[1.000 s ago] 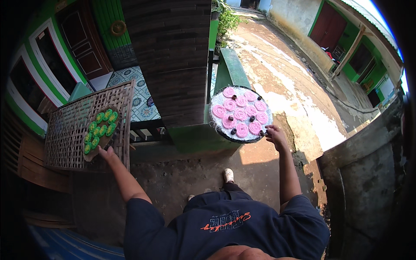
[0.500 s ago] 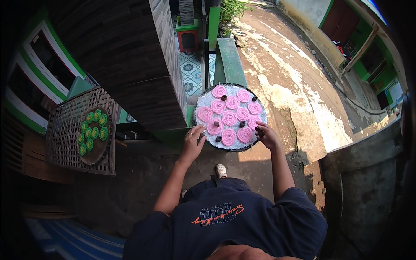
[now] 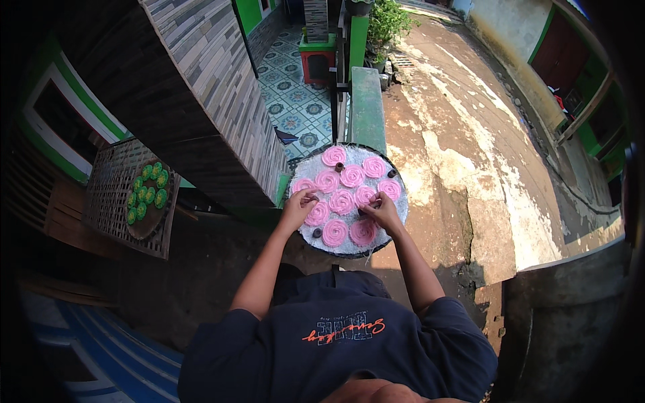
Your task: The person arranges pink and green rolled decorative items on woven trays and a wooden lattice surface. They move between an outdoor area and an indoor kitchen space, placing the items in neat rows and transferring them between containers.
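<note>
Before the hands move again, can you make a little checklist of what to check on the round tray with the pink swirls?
1. Left hand touching a pink swirl at the tray's left edge: ok.
2. Right hand on the swirls: ok.
3. Round tray resting flat on the green ledge: cannot tell.
4. Swirls lying apart: not ok, several touch.
5. Fingers pinching anything: cannot tell.
</note>
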Motion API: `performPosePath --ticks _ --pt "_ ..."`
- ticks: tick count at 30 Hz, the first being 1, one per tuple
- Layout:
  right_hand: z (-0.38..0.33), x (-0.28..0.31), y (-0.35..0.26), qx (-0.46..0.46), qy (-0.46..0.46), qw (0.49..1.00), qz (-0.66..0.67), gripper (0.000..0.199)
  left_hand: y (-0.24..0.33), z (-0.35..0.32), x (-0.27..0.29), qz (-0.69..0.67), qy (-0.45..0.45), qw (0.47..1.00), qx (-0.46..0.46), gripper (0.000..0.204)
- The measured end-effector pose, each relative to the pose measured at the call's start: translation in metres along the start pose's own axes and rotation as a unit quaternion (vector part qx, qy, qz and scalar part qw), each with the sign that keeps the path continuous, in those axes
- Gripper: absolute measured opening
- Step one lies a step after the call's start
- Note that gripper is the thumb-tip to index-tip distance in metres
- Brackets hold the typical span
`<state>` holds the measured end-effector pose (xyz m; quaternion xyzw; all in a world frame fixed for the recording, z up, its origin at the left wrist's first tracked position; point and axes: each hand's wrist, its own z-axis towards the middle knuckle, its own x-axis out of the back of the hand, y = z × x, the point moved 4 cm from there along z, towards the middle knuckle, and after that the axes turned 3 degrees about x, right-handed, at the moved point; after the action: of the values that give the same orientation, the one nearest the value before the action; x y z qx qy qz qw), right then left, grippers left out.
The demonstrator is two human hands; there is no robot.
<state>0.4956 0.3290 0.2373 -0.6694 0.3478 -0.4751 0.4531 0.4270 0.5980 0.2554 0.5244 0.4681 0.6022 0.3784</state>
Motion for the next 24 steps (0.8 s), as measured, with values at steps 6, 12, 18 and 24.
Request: performPosePath --ticks 6,12,18,24 --pt "0.024 0.056 -0.031 -0.085 -0.110 0.806 0.575 0.033 0.009 0.073 -0.012 -0.125 0.018 0.991 0.047 0.030" --pt "0.096 0.104 -0.004 0.013 0.082 0.996 0.023 0.022 0.036 0.130 -0.071 0.249 -0.017 0.950 -0.190 0.031" --pt "0.112 0.090 -0.005 0.062 0.064 0.943 -0.321 0.034 0.013 0.153 -0.075 0.304 -0.059 0.937 -0.163 0.025" --pt "0.121 0.107 0.017 -0.064 -0.035 0.987 -0.144 0.023 -0.006 0.155 -0.046 0.042 -0.053 0.997 0.022 0.023"
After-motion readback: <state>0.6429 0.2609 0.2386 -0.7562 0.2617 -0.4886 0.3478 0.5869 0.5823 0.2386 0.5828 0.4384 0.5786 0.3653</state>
